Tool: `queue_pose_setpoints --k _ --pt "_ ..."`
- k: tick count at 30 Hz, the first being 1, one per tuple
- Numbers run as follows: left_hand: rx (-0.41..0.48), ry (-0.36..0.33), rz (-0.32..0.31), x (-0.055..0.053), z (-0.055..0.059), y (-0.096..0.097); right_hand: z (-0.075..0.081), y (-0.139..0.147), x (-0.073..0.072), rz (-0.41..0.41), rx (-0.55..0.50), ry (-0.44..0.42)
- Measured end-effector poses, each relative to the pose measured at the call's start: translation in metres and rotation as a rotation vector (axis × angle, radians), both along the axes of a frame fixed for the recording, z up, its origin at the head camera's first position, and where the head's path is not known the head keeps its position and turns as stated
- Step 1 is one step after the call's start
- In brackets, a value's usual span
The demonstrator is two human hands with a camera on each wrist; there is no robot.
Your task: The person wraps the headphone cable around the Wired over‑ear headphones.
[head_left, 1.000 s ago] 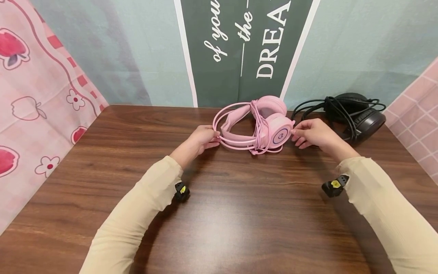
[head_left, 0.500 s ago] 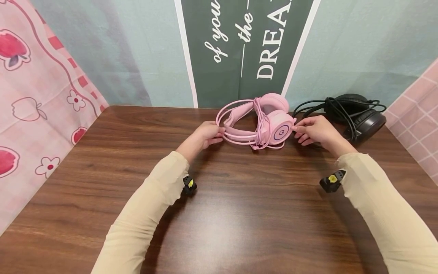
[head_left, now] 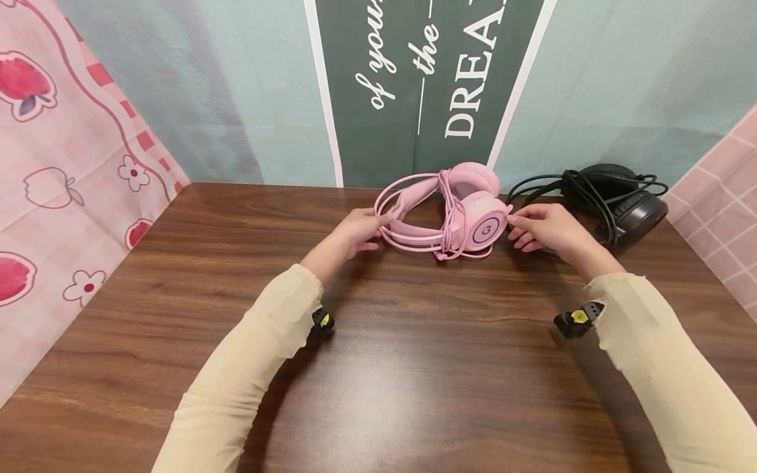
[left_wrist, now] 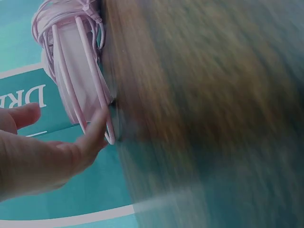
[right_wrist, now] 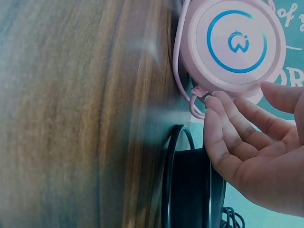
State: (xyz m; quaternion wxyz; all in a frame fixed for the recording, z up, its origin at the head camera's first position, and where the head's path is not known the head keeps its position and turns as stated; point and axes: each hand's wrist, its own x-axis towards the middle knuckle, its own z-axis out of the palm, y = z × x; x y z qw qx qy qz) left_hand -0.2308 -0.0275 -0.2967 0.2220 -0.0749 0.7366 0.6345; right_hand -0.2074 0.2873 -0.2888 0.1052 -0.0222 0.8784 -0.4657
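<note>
Pink headphones (head_left: 473,220) lie on their side near the back of the table, their cable wound round the ear cups. At the headband end is my left hand (head_left: 357,233); in the left wrist view its fingers (left_wrist: 92,137) touch or nearly touch the band wires, while the thumb stands well apart. My right hand (head_left: 547,230) is beside the round ear cup (right_wrist: 235,42), with gently bent fingertips at its lower edge and the thumb spread off. Neither hand grips the headphones. Whether the right fingertips press on the cup is hard to tell.
Black headphones (head_left: 621,200) with a bundled cable lie to the right, close behind my right hand. The brown wooden table (head_left: 414,368) ends at a hanging cloth (head_left: 236,98) with printed lettering. Pink patterned cloth hangs at the left and right sides.
The pink headphones have shifted slightly toward the back and right, then stayed put. My left fingers have loosened from the headband and spread. The right hand has stayed by the ear cup.
</note>
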Motion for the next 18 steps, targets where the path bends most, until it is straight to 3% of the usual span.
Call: queue_pose_setpoints --k 4,10,14,18 --pt "-0.260 0.161 -0.040 0.005 0.002 -0.006 -0.001 -0.002 0.007 -0.014 0.079 0.088" --pt "-0.661 0.454 -0.142 0.018 0.005 -0.017 0.001 -0.005 0.021 -0.012 0.357 0.289" --pt "-0.817 0.603 -0.199 0.032 0.008 -0.022 0.003 -0.005 0.028 0.039 0.401 0.358" --pt "-0.949 0.665 -0.220 0.044 0.010 -0.026 0.001 -0.004 0.031 0.107 0.422 0.415"
